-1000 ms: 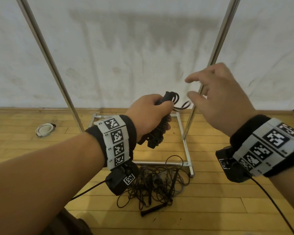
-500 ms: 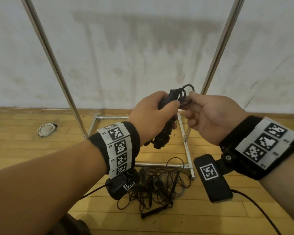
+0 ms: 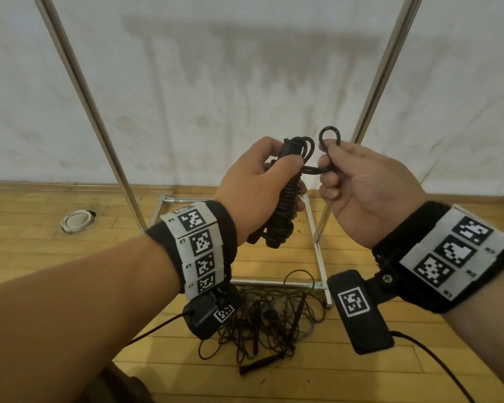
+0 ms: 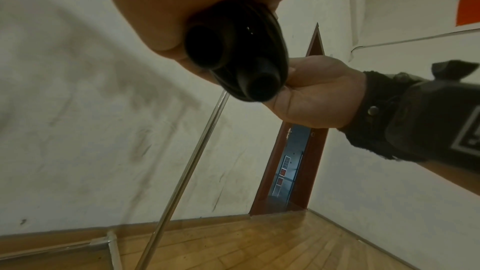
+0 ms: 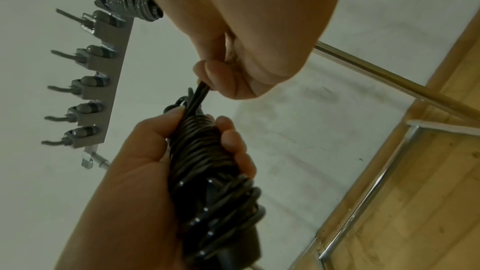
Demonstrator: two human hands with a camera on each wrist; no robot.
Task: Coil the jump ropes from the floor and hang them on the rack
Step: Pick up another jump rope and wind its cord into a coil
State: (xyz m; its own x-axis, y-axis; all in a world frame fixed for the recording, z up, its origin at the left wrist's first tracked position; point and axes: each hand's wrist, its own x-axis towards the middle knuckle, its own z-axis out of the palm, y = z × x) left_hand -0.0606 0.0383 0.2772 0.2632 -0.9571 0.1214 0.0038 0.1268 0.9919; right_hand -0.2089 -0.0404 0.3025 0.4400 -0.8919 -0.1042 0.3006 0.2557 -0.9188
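- The left hand (image 3: 256, 181) was closed round the coiled black jump rope (image 3: 285, 207), thumb pressed across the top turns and fingers curled round the far side; the right hand (image 3: 361, 187) pinched the small end loop (image 3: 329, 138) between thumb and bent forefinger, the other fingers curled in.
- In the head view the bundle hung from the left grip toward 6 o'clock, its two handle ends (image 4: 233, 61) sticking out below the palm; the end loop stood at about 1 o'clock from the bundle's top, joined to it by a short doubled length of rope running toward 3 o'clock into the right grip.
- The step in hand looked like drawing the end loop out through the top of the coil to lock the wraps. To do it well, I judge the left thumb should hold the top turns down while the right hand pulls straight away from the bundle, firmly but without jerking, so the wraps tighten rather than slide off the handles.
- The loop should be left open enough to slip over a hook (image 5: 62, 87) of the hook bar (image 5: 114, 69), which the right wrist view showed up at 10 o'clock with a grey coiled rope (image 5: 130, 5) already hanging at its far end.
- A tangle of uncoiled ropes (image 3: 268, 318) lay on the wooden floor (image 3: 41, 257) at 6 o'clock from the hands, by the rack's base frame (image 3: 317, 251).
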